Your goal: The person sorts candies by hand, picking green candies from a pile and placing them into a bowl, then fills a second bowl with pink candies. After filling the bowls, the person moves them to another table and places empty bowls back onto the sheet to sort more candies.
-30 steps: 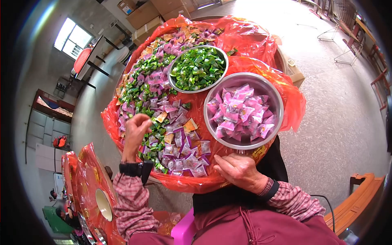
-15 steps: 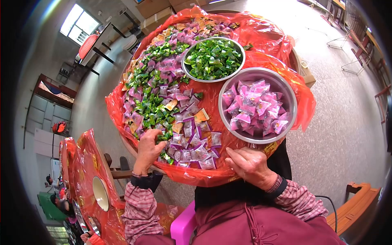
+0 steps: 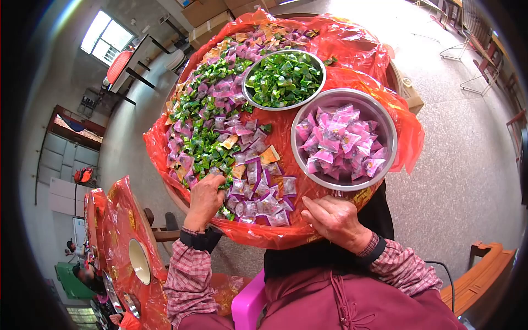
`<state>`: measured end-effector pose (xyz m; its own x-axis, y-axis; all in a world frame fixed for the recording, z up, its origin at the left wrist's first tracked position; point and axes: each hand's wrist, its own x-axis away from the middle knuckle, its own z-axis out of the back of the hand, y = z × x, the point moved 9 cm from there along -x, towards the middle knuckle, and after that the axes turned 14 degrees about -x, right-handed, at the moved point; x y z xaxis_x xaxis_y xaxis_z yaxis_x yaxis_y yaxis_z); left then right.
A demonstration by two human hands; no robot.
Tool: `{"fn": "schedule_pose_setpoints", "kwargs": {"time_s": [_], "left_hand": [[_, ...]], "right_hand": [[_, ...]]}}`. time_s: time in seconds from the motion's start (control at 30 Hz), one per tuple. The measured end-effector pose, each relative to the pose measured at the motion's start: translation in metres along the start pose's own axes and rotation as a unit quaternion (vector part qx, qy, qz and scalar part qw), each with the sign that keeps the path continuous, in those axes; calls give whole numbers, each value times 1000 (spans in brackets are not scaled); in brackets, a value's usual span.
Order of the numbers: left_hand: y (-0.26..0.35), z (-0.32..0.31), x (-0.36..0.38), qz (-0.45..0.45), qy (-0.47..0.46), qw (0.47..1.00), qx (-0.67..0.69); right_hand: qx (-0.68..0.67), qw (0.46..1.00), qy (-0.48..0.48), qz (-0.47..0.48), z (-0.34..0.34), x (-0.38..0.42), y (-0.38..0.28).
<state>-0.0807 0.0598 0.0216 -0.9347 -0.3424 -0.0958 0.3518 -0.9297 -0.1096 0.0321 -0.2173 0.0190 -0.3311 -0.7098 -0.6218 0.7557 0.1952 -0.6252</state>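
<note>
Handling of small wrapped packets over a red plastic sheet [image 3: 357, 47]. Note the left hand [image 3: 206, 199] at the near edge of the loose green packets [image 3: 206, 137], fingers curled, tips hidden; impossible to tell whether grasping a packet or none. Note the right hand [image 3: 335, 221] just below the pink-packet bowl [image 3: 379, 116], near the purple-edged packets [image 3: 268, 204], thumb and fingers close together; impossible to tell whether holding anything. For good handling, probably best to pinch lightly with the fingertips, part 1 packet from its neighbours, and lift without dragging the sheet. Keep the left wrist high, to avoid nudging packets off the edge.

Count: 2 hands; 2 metal bowls on the sheet, namely 1 pink-packet bowl and 1 green-packet bowl [image 3: 275, 108]; at least 3 orange packets [image 3: 269, 155] around the purple-edged packets; elsewhere, packets too overlapped for counting.
</note>
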Motion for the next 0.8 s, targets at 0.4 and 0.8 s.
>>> {"fn": "schedule_pose_setpoints", "kwargs": {"time_s": [0.4,0.8], "left_hand": [[-57,28,-23,177,-6,925,337],[16,67,-190,77,55,844,529]], "right_hand": [[-2,1000,-4,-6,0,-1,0],[7,1000,1,-1,-1,1,2]]}}
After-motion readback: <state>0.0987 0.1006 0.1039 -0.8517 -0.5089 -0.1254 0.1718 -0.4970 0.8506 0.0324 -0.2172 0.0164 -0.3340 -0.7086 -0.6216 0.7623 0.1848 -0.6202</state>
